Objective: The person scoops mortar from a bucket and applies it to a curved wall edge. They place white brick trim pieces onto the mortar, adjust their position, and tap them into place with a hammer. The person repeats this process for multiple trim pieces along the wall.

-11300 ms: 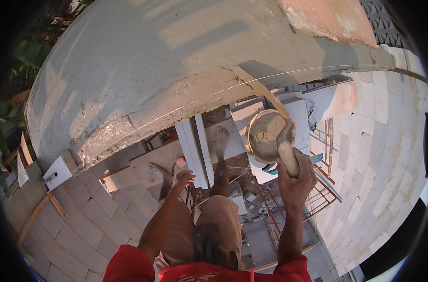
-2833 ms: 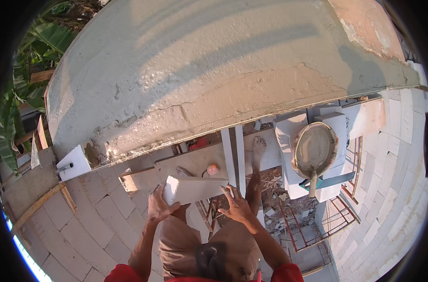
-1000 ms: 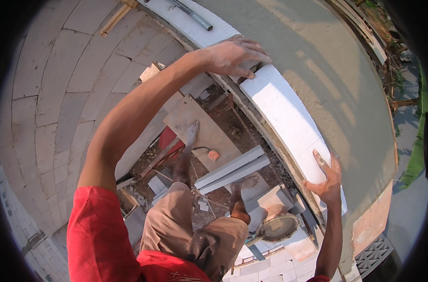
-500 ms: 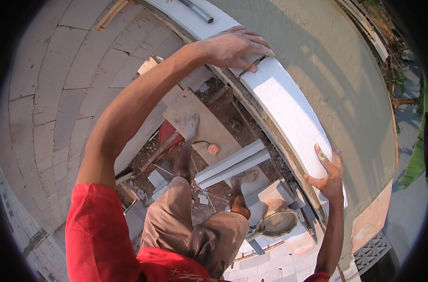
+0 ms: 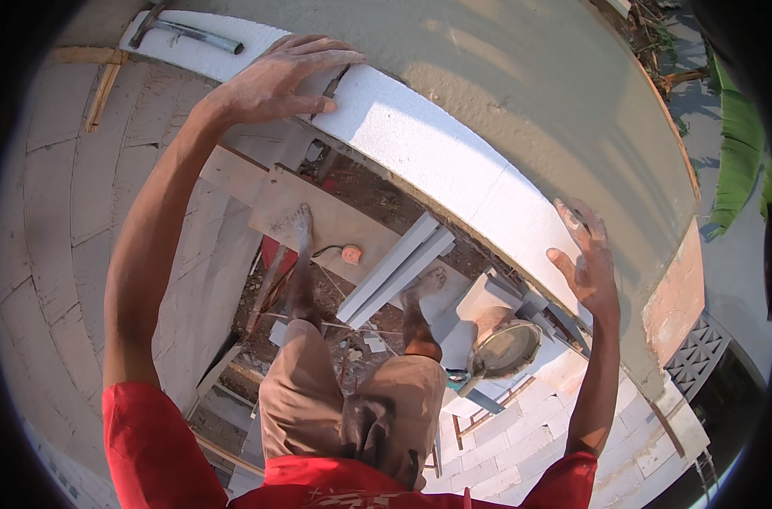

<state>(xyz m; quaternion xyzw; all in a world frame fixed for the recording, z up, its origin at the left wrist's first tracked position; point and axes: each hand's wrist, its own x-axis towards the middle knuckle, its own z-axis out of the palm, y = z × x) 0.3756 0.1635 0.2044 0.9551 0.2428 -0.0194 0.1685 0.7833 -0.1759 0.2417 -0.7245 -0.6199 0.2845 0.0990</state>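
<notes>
A long white block (image 5: 437, 136) lies along the top of a wall, bordering a grey cement surface (image 5: 522, 76). My left hand (image 5: 288, 78) rests over its far-left end, fingers stretched out across a dark joint with the neighbouring white block (image 5: 204, 59). Toward the block's near-right end is my right hand (image 5: 588, 254), its fingers and thumb spread apart. Whether those fingers touch the block, I cannot tell. A hammer (image 5: 195, 36) lies on the neighbouring block, left of my left hand. Neither hand grips anything.
Below, my bare feet stand on a board (image 5: 271, 204) and beside grey bars (image 5: 394, 271). An orange tape measure (image 5: 350, 254) lies between them. A bucket (image 5: 506, 349) stands at right. Block paving-like walling (image 5: 72, 229) fills the left; green leaves (image 5: 734, 153) hang far right.
The view has shifted, bringing the whole hammer into sight. My right hand's thumb has come away from the block's top face. My left hand stays at the joint.
</notes>
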